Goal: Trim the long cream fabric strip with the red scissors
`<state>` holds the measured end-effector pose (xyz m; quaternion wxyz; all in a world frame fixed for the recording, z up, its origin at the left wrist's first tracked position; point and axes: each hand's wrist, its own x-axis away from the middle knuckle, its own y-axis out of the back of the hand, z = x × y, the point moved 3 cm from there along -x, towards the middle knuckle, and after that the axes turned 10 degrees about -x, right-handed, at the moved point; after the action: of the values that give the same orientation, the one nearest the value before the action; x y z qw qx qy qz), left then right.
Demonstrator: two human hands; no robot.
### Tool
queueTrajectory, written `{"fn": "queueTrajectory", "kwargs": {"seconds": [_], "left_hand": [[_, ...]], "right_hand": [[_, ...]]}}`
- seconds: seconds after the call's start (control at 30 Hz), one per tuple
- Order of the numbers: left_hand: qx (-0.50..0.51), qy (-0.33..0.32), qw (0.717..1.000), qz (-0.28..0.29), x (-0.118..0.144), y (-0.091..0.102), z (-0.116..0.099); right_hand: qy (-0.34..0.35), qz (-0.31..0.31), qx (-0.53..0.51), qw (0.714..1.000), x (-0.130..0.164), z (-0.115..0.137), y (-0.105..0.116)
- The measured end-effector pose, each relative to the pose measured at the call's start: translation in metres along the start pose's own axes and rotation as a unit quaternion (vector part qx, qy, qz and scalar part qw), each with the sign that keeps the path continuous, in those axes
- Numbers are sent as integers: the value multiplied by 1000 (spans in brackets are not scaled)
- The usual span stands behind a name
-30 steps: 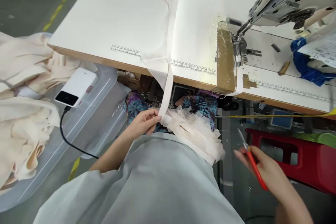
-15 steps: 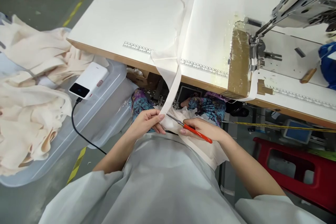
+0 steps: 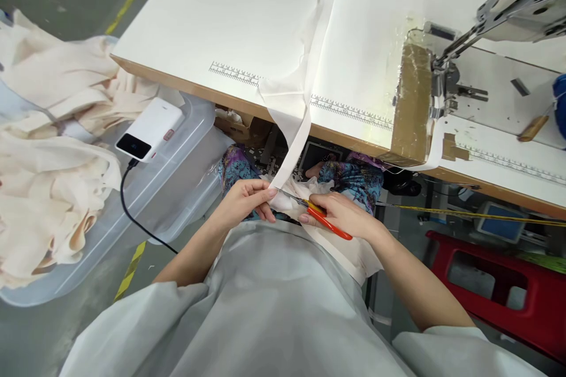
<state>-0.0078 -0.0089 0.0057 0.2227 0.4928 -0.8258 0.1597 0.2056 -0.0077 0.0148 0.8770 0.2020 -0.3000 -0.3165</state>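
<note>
Pinched a cream strip (image 3: 300, 135) in the left hand (image 3: 247, 203), clutched orange-handled scissors (image 3: 329, 225) in the right hand (image 3: 344, 211).
Had left thumb and fingers together on the strip's lower end, below the table (image 3: 247, 6) edge, blade tips right beside. Honestly couldn't make out blade gap or cloth contact. Lost the strip's far end off the top, some handle behind right-hand fingers.
</note>
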Motion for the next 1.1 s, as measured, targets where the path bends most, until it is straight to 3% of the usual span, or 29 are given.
{"fn": "queueTrajectory", "kwargs": {"seconds": [0.37,1.1], "left_hand": [[18,2,1000,8,1,1,-2],[29,11,999,23,0,2,-1]], "right_hand": [[-29,-39,23,999,1,1,-6],[-66,-39,136,988,-10,11,-6]]}}
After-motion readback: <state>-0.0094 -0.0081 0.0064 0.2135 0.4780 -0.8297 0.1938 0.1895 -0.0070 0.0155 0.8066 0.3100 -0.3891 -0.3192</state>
